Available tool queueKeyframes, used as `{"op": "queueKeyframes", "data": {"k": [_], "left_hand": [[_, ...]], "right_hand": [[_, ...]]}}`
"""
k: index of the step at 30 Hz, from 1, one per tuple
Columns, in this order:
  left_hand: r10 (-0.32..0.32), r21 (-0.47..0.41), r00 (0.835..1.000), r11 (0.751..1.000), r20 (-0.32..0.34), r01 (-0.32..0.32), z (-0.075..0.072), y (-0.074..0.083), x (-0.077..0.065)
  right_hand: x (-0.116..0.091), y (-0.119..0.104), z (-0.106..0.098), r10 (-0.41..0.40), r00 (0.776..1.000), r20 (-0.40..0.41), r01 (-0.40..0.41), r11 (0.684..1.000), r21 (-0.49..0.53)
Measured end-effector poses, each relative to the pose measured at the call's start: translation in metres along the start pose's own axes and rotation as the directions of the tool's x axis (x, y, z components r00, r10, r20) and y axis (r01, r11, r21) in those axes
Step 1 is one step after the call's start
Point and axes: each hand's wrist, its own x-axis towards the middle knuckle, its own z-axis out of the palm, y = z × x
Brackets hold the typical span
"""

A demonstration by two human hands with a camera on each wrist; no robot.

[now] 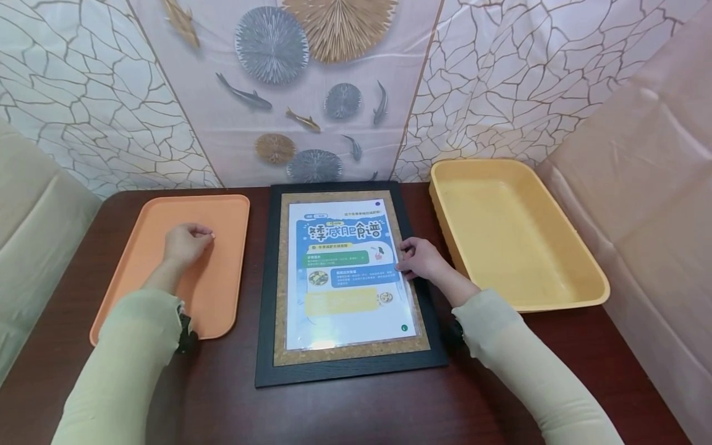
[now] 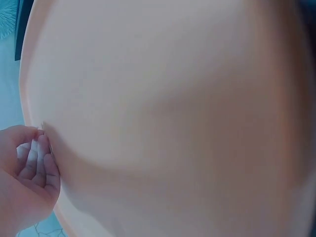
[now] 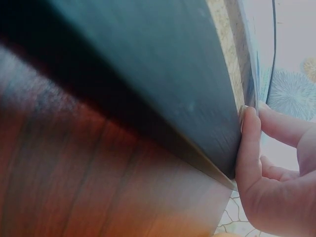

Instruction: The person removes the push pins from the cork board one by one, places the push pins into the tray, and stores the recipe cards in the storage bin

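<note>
A laminated sheet [image 1: 345, 324] with a blue heading and coloured text boxes lies on a black-framed cork board [image 1: 266, 334]. Small round pins mark two of its corners, a purple pin [image 1: 377, 204] at top right and a green pin [image 1: 404, 328] at bottom right. My right hand [image 1: 421, 258] pinches the sheet's right edge between thumb and fingers; the right wrist view shows the fingertips [image 3: 251, 118] close over the cork. Above the orange tray [image 1: 222, 296], my left hand [image 1: 186, 242] pinches a tiny pale thing at its fingertips, and I cannot tell its kind.
A yellow bin [image 1: 517, 235] stands right of the board, behind the right forearm. All of it sits on a dark brown table [image 1: 334, 414]. A patterned cloth backdrop [image 1: 311, 136] rises at the back, and pale padded sides flank the table.
</note>
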Motion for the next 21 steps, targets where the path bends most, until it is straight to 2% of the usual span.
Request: {"op": "queueKeyframes", "data": {"k": [3,7,13,17,21], "left_hand": [[0.011,-0.008,1.0,1.0,0.013,-0.011,-0.002,0.0,-0.001],[0.037,-0.061,0.999,0.998,0.036,-0.035,-0.009,0.005,-0.004],[0.125,-0.16,0.992,0.98,0.033,-0.118,-0.02,0.032,-0.01],[0.181,-0.25,0.977,0.957,0.111,-0.149,-0.018,0.059,-0.018],[0.234,-0.279,0.946,0.945,0.223,-0.168,-0.009,0.084,-0.033]], "right_hand": [[0.0,0.0,0.0,-0.004,1.0,0.004,0.004,1.0,-0.003],[0.0,0.0,-0.001,-0.005,1.0,0.004,0.005,1.0,-0.001],[-0.001,0.001,-0.003,0.017,1.0,-0.003,-0.017,1.0,0.004],[-0.001,0.001,-0.003,0.014,1.0,0.0,-0.014,1.0,0.002],[-0.001,-0.002,-0.001,0.01,1.0,0.004,-0.01,1.0,0.002]]}}
